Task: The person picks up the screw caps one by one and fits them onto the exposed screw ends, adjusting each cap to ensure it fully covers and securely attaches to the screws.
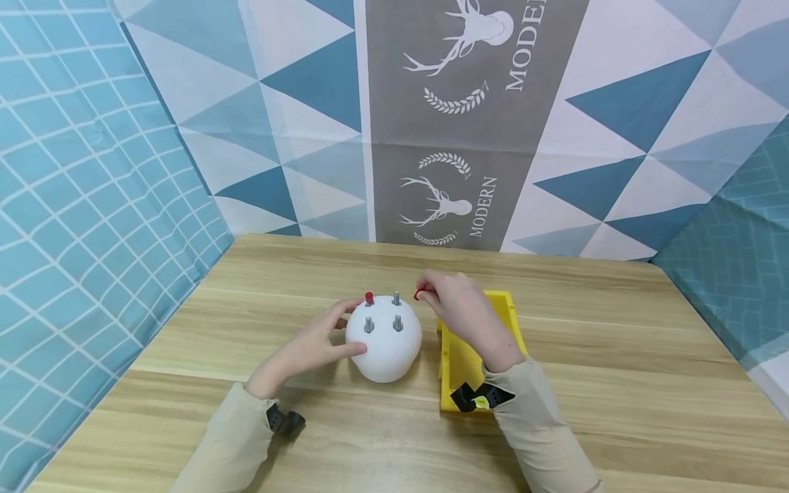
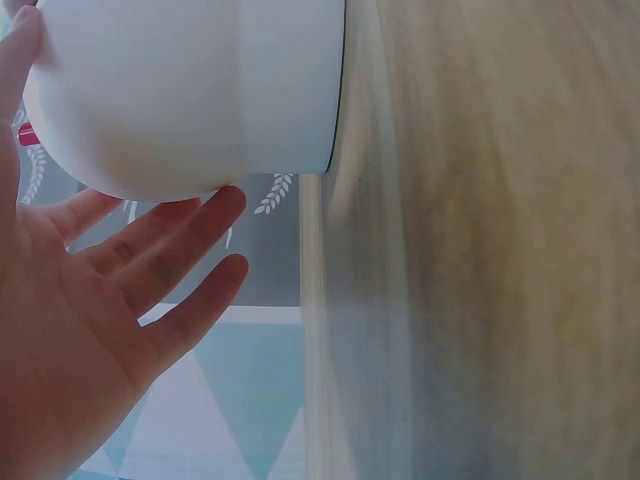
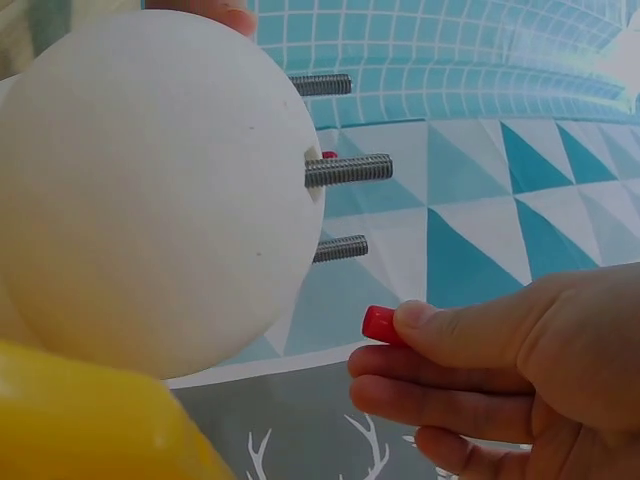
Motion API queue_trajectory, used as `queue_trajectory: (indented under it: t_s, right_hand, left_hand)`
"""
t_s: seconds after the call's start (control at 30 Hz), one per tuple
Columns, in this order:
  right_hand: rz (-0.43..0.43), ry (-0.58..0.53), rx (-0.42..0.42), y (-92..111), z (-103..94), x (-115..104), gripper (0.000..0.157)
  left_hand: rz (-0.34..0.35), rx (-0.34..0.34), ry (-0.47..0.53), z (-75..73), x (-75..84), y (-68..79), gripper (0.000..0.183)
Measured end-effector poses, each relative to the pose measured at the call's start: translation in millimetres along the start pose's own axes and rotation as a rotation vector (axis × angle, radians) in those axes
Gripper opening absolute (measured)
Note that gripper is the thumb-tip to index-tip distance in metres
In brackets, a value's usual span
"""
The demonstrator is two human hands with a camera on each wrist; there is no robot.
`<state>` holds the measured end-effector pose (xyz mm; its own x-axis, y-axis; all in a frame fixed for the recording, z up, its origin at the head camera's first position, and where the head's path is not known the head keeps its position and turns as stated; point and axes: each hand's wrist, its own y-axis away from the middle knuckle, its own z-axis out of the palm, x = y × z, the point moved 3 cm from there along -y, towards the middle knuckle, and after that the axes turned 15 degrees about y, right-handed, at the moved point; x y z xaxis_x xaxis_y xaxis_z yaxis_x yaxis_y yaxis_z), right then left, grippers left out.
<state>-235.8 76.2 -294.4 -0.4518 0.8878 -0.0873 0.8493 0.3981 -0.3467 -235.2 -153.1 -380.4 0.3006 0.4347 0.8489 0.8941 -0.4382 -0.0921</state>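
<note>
Bolts of grey metal [image 1: 398,323], one capped, three left bare, are borne by a white dome [image 1: 385,355], spread left hand [image 1: 314,344] around it, red cylindrical cap [image 3: 379,325] pinched by right hand [image 1: 462,309].

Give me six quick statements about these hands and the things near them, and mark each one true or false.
1. The right hand has a red cap in its grip. True.
2. The left hand touches the white ball. True.
3. The yellow tray stands left of the ball. False: the yellow tray is on its right.
4. Three bolts are bare. True.
5. The bolts point downward. False: they point upward.
6. The front-left bolt is capped. False: the mounted cap is at back left.
</note>
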Motion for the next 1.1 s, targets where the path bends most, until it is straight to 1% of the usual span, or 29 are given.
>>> queue_trajectory:
  t_s: [0.23, 0.53, 0.7, 0.9, 1.1]
  right_hand:
    - [-0.01, -0.016, 0.018, -2.6, 1.8, -4.5, 0.006]
    - [-0.008, -0.032, 0.102, -3.6, 0.0, -10.1, 0.008]
    - [0.01, -0.041, 0.146, -5.0, 3.0, -12.0, 0.009]
    - [0.042, -0.082, 0.15, -6.3, 6.3, -13.7, 0.01]
    - [0.032, -0.087, 0.146, -7.5, 8.1, -16.4, 0.009]
  left_hand:
    - [-0.004, 0.003, -0.005, 1.2, 0.2, 0.9, 0.081]
    - [0.009, 0.001, 0.006, 0.3, 0.4, -0.3, 0.081]
    - [0.023, -0.004, 0.006, -0.1, 2.0, 0.2, 0.08]
    - [0.014, -0.003, 0.004, -0.3, 1.5, 0.5, 0.08]
    - [0.018, -0.005, 0.009, -0.3, -0.4, 1.0, 0.08]
